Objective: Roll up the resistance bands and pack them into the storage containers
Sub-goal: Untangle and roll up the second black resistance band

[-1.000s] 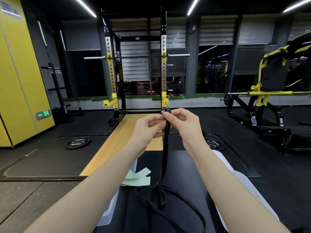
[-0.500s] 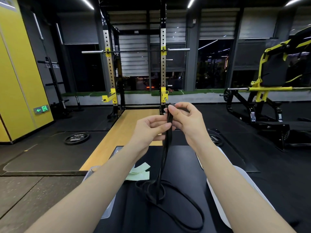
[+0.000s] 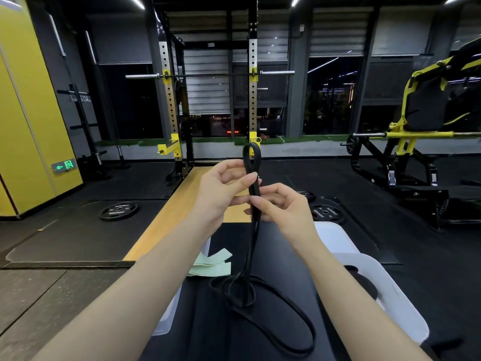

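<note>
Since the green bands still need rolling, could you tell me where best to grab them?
Pinch the free ends of the green bands from above, on the side nearest the black band. They lie flat there, while their left part is tucked against the clear container.

Both hands hold a black resistance band (image 3: 252, 175) upright above a black mat (image 3: 208, 321) — the left hand (image 3: 221, 188) and the right hand (image 3: 281, 204) pinch it under its top loop. Its lower part lies coiled at the mat's middle. Pale green bands (image 3: 213, 265) lie at the left edge, and a clear container (image 3: 390, 295) sits at the right edge.
</note>
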Demonstrator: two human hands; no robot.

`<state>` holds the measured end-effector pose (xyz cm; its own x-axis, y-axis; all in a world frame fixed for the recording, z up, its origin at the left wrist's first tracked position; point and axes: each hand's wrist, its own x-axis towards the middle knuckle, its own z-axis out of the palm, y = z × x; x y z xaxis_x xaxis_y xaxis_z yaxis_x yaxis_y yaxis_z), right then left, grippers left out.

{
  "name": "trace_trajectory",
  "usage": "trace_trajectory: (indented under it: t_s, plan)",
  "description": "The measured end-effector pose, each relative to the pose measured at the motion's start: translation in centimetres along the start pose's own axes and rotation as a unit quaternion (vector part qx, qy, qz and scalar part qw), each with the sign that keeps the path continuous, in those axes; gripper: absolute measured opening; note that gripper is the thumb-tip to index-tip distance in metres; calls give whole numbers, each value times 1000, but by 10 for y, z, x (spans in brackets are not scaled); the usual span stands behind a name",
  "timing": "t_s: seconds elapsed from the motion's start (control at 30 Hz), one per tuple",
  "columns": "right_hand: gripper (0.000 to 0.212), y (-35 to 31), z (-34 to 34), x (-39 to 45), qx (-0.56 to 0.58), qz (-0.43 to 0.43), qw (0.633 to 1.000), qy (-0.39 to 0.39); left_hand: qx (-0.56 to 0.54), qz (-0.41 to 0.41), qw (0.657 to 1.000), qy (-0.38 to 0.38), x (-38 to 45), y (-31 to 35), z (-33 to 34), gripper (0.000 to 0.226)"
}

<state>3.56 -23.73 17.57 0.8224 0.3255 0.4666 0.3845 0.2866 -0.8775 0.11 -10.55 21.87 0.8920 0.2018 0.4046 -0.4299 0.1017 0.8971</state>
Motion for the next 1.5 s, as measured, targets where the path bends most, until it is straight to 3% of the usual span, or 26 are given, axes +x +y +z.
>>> trace_trajectory:
  t_s: [0.1, 0.37, 0.57, 0.77, 1.0, 1.1, 1.33, 1.5]
  plan:
    - [7, 2, -1, 0, 24, 4, 1000, -4, 5, 1, 1000, 7, 3, 0, -4, 18]
    - [22, 15, -14, 4, 58, 3, 997, 49, 45, -43, 998, 31, 10, -2, -18, 19]
    - [29, 18, -19, 7, 99, 57, 992, 52, -28, -93, 995, -9, 12, -3, -27, 27]
    - [26, 13, -13, 5, 90, 27, 996, 2, 8, -105, 992, -69, 10, -10, -22, 28]
    - [11, 1, -8, 8, 42, -32, 998, -24, 17, -110, 991, -73, 11, -15, -18, 27]
    - [15, -1, -5, 8, 15, -71, 997, -37, 11, -114, 991, -73, 10, -18, -14, 25]
    - [19, -5, 2, 12, 0, -88, 996, -22, -23, -130, 988, -81, 2, -25, -6, 16]
    - [21, -7, 3, 13, -7, -88, 996, 23, 10, -79, 995, -66, -2, -31, -9, 15]
